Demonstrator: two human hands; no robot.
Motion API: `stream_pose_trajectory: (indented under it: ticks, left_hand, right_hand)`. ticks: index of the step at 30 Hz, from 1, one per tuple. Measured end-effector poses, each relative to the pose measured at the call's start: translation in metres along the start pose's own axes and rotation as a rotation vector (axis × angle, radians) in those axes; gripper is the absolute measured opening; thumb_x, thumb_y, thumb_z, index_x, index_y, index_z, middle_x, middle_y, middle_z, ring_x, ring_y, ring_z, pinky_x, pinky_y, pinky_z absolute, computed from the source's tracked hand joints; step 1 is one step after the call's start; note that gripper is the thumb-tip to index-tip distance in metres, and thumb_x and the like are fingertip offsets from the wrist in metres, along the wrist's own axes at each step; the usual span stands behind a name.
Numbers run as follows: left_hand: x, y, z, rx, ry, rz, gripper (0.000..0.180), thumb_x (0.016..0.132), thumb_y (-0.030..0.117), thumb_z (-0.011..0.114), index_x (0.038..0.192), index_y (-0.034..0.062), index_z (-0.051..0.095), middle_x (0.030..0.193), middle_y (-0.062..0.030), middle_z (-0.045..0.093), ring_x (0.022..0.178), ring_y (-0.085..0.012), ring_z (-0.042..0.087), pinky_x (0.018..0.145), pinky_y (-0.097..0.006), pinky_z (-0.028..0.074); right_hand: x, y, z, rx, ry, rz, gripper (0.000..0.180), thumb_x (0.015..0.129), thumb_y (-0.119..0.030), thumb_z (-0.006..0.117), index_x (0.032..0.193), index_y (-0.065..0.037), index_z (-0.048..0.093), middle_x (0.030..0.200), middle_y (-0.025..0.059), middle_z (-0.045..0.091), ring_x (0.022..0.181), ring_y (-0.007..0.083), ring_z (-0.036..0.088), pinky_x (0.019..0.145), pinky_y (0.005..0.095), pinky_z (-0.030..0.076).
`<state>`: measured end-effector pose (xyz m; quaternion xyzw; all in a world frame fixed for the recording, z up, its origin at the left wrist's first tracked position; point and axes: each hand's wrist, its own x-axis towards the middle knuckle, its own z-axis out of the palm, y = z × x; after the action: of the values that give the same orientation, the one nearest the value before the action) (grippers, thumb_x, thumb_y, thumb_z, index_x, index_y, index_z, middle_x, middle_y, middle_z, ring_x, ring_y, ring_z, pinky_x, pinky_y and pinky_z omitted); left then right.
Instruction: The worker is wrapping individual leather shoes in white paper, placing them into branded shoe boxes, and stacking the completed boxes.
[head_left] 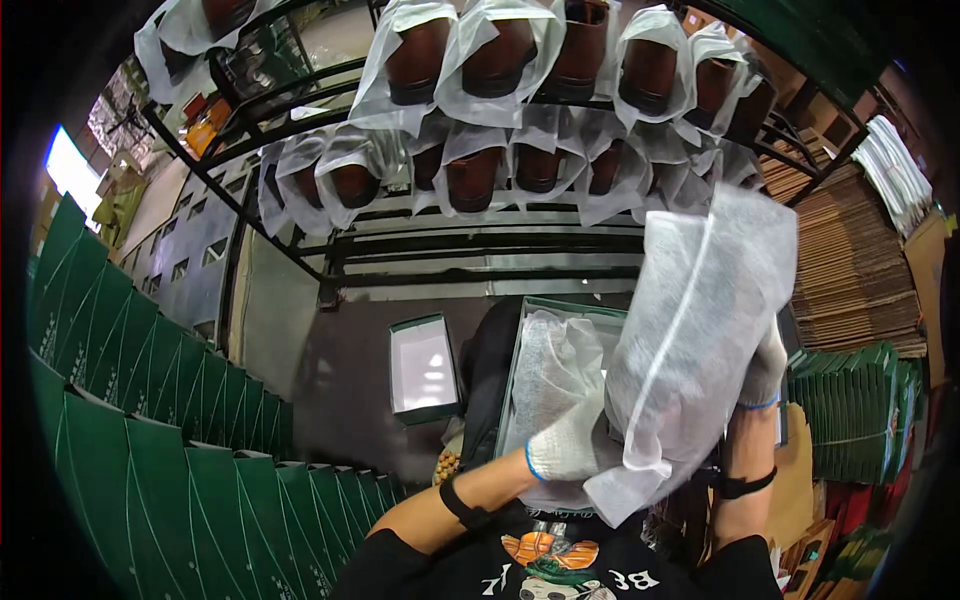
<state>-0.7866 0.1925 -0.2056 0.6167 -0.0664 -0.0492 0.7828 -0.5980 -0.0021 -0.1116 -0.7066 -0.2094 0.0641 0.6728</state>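
Note:
Above my lap I hold a white non-woven shoe bag (700, 330), tilted, with a bulky thing inside that I cannot make out. My right hand (765, 370), in a white knitted glove, grips its right side, the fingers partly behind it. My left hand (570, 447), gloved alike, closes on the lower left of the bag, its fingertips hidden by the fabric. Under the left hand an open green shoe box (518, 375) rests on my lap. Another white-wrapped bundle (555, 365) lies in its left part; the held bag covers much of the box's right part.
Brown shoes (472, 180) in white wraps fill a black metal rack (430, 275) ahead. Green boxes (250, 520) stand in rows at left. A small open box (422, 365) with a white inside sits on the floor. Flat cardboard (850, 250) and green stacks (855, 415) stand right.

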Motion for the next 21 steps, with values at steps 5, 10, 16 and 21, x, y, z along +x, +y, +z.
stream_pose_trajectory:
  ticks: [5, 10, 16, 21]
  left_hand:
    - [0.021, 0.020, -0.094, 1.188, 0.281, 0.454, 0.106, 0.068, 0.052, 0.095, 0.150, -0.0050, 0.059, 0.160, -0.0292, 0.050, 0.151, -0.0521, 0.042, 0.126, -0.062, 0.032]
    - [0.026, 0.000, -0.095, 1.378, 0.003, 0.090, 0.073, 0.074, 0.022, 0.078, 0.143, 0.0020, 0.066, 0.161, -0.0242, 0.053, 0.155, -0.0451, 0.041, 0.126, -0.064, 0.033]
    - [0.027, 0.015, -0.120, 0.758, 0.129, 0.232, 0.067, 0.075, -0.001, 0.057, 0.141, -0.0044, 0.065, 0.155, -0.0276, 0.059, 0.148, -0.0466, 0.051, 0.128, -0.055, 0.036]
    - [0.065, 0.028, -0.059, 1.253, 0.004, 0.302, 0.073, 0.096, 0.035, 0.074, 0.152, -0.0057, 0.053, 0.155, -0.0317, 0.055, 0.147, -0.0486, 0.052, 0.126, -0.056, 0.038]
  right_hand:
    - [0.012, 0.009, 0.035, 0.110, -0.163, 0.001, 0.069, 0.083, -0.033, 0.082, 0.138, 0.002, 0.060, 0.131, 0.0128, 0.069, 0.119, 0.0258, 0.069, 0.106, 0.0417, 0.055]
    - [0.012, 0.044, 0.042, -0.846, -0.381, -0.146, 0.047, 0.082, -0.034, 0.084, 0.115, -0.002, 0.075, 0.109, 0.0181, 0.069, 0.110, 0.0394, 0.065, 0.100, 0.0442, 0.054]
    - [-0.014, 0.098, 0.055, -1.108, -0.297, -0.414, 0.021, 0.090, -0.022, 0.074, 0.101, -0.005, 0.077, 0.115, 0.0157, 0.070, 0.114, 0.0386, 0.062, 0.099, 0.0520, 0.050]
    - [-0.035, 0.117, -0.016, -0.957, 0.322, -0.151, 0.040, 0.094, -0.030, 0.077, 0.124, -0.002, 0.076, 0.132, 0.0192, 0.070, 0.127, 0.0399, 0.061, 0.113, 0.0513, 0.046]
